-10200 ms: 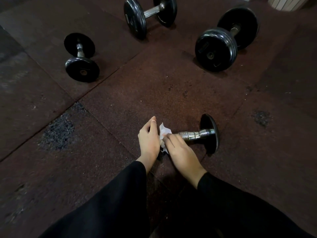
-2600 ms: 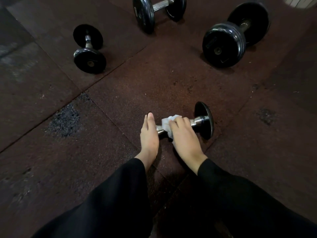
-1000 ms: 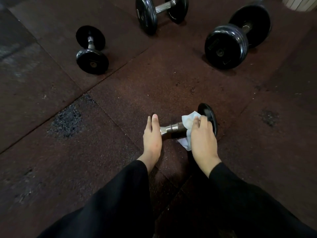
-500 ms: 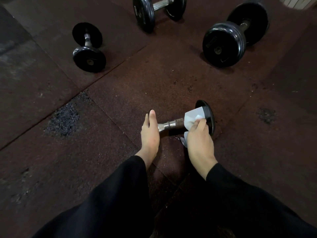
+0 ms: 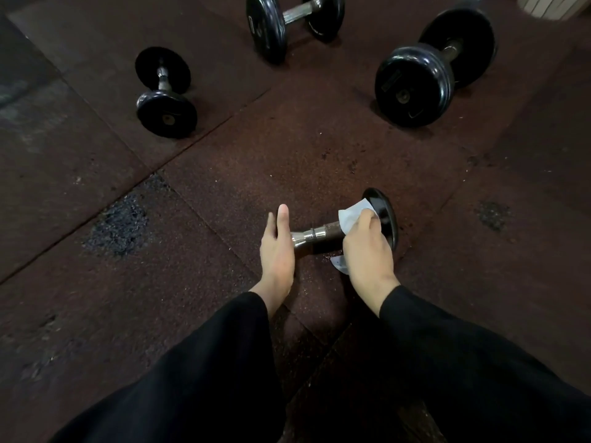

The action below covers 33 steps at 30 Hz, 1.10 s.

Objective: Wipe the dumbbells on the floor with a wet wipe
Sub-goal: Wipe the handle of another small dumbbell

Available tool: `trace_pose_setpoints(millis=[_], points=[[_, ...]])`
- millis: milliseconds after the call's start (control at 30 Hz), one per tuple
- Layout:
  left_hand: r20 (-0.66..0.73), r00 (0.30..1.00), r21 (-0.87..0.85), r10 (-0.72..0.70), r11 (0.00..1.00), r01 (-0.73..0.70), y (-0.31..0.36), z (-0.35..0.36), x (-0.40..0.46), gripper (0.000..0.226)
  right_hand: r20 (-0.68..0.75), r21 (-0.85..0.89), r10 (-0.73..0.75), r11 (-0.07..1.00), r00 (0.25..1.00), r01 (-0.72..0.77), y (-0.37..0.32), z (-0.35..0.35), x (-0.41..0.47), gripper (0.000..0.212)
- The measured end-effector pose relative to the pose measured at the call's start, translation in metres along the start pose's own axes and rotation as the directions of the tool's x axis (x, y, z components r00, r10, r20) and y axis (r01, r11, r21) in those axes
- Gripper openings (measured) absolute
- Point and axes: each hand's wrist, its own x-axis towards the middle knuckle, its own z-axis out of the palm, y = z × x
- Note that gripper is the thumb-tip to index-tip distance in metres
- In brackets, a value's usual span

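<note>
A small dumbbell with a chrome handle and black end plates lies on the rubber floor in front of me. My left hand covers its left plate, fingers flat against it, so that plate is hidden. My right hand grips a white wet wipe and presses it on the right end of the handle, against the inner face of the right plate. A corner of the wipe hangs below my palm.
Three more black dumbbells rest farther away: a small one at the left, a medium one at the top middle, a large one at the right. A worn patch marks the floor tile at my left.
My right hand has slid the wipe along the handle from the left end to the right plate. My left hand has stayed on the left plate.
</note>
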Motion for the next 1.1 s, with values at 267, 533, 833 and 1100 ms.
trace_pose_setpoints(millis=[267, 533, 833, 1100], points=[[0.118, 0.972, 0.354, 0.203, 0.906, -0.232, -0.015, -0.014, -0.012, 0.074, -0.086, 0.083, 0.058, 0.995, 0.995, -0.051, -0.003, 0.003, 0.005, 0.034], [0.081, 0.975, 0.434, 0.205, 0.874, -0.220, -0.009, -0.014, -0.007, 0.069, 0.038, -0.145, -0.019, 0.989, 0.999, 0.024, -0.005, 0.000, 0.006, 0.065], [-0.031, 0.987, 0.448, 0.158, 0.885, -0.127, -0.004, -0.024, -0.010, 0.020, -0.007, -0.394, -0.137, 0.911, 0.991, 0.123, -0.008, -0.006, 0.008, 0.043], [-0.023, 0.989, 0.564, 0.145, 0.819, -0.107, 0.015, -0.030, 0.000, 0.024, -0.044, -0.401, -0.144, 0.909, 0.989, 0.114, -0.009, 0.001, 0.012, 0.033]])
